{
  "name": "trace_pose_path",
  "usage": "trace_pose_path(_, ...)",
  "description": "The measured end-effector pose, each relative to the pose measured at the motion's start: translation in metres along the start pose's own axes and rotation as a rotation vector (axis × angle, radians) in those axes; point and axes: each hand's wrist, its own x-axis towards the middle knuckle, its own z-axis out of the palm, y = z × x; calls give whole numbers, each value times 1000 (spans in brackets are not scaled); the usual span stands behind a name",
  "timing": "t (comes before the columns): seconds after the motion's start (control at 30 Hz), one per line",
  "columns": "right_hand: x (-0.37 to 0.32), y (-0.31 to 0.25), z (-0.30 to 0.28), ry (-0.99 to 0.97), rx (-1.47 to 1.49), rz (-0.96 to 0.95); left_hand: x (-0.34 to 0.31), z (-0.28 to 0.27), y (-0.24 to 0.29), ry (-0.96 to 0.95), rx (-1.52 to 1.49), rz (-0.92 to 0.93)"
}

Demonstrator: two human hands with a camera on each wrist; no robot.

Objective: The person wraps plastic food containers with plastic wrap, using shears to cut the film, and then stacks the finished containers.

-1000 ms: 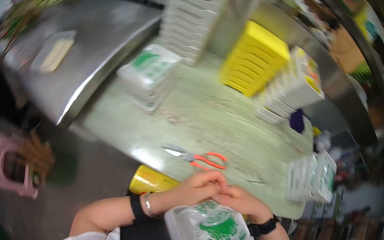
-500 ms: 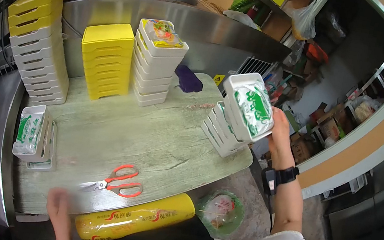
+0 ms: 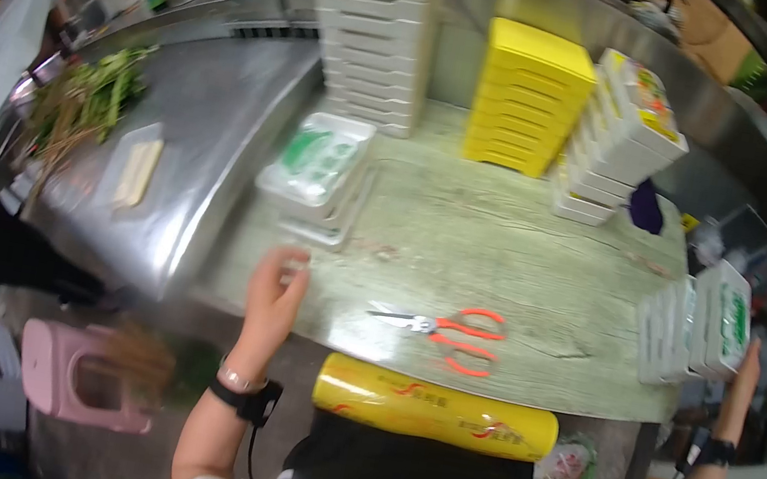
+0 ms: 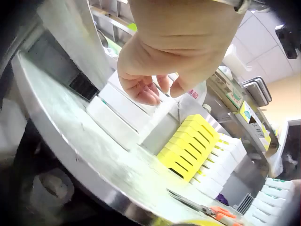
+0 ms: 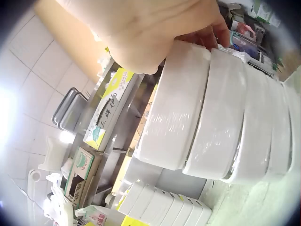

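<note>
At the table's right end my right hand [image 3: 744, 376] grips the outer edge of a white plastic tray [image 3: 723, 319] with a green-printed wrapping. That tray sits at the top of a stack of similar wrapped trays [image 3: 661, 337]. In the right wrist view the fingers [image 5: 200, 38] curl over its edge. My left hand [image 3: 273, 292] hovers near the table's front left edge, fingers loosely bent, holding nothing. Closest to it are another small stack of wrapped white trays [image 3: 315, 162] and the orange-handled scissors [image 3: 449, 330].
A yellow cling film roll [image 3: 436, 409] lies along the table's front edge. Tall white-and-yellow trays [image 3: 370, 45], a yellow stack [image 3: 530, 102] and a white stack [image 3: 617, 147] stand at the back. A steel counter [image 3: 193, 106] adjoins on the left, with another person's arm beyond.
The wrapped tray, earlier in front of my body, was tilted above the right stack and now rests in line with it. My left hand has risen and reached forward. The head view has swung right, then back left.
</note>
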Motion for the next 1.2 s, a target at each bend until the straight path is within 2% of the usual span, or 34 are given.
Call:
trace_pose_path(0.07, -81, -54, 52, 44, -85, 114, 18, -12, 1, 159, 182, 84)
trace_pose_path(0.1, -55, -31, 31, -15, 99, 29, 30, -17, -10, 232, 255, 171)
trace_pose_path(0.13, -55, -33, 26, -114, 72, -84, 42, -27, -10, 256, 478, 208)
trace_pose_path(0.17, -171, -84, 126, 166, -61, -339, 55, -29, -6, 251, 459, 274)
trace_pose_path(0.2, -200, -98, 132, 325, -702, -676, 71, -30, -4, 168, 355, 164)
trace_pose_path(0.23, -206, -98, 136, 442, -613, -703, 89, -30, -23, 220, 384, 253)
trace_pose_path(0.27, -215, -98, 141, 448, -507, -880, 105, -32, -36, 239, 521, 388)
trace_pose_path(0.33, -259, -112, 168, 449, -628, -1113, 125, -24, -41, 233, 575, 384)
trace_pose_path(0.4, -298, -95, 174, 237, -678, -1165, 138, -30, -75, 237, 604, 416)
trace_pose_path(0.43, -307, -86, 177, 69, -712, -1127, 146, -29, -84, 222, 576, 392)
trace_pose_path(0.53, -323, -49, 214, -416, -737, -932, 140, -18, -59, 150, 481, 311)
trace_pose_path(0.67, -321, -21, 290, -865, -711, -870, 140, -17, -56, 122, 620, 234)
trace_pose_path(0.73, -321, -20, 332, -1054, -726, -871, 142, -15, -54, 164, 644, 245)
trace_pose_path(0.8, -322, -13, 364, -1147, -667, -937, 144, -14, -57, 173, 619, 233)
trace_pose_path(0.9, -327, -10, 401, -1381, -687, -918, 152, -22, -78, 161, 444, 228)
trace_pose_path(0.93, -328, -3, 408, -1369, -683, -951, 152, -23, -78, 162, 389, 230)
trace_pose_path(1.0, -328, 14, 414, -1342, -675, -1018, 142, -27, -71, 222, 472, 262)
trace_pose_path(1.1, -323, 19, 414, -1266, -649, -902, 124, -43, -52, 243, 507, 428)
trace_pose_path(1.2, -311, 14, 397, -1092, -832, -934, 89, -43, -8, 182, 478, 488)
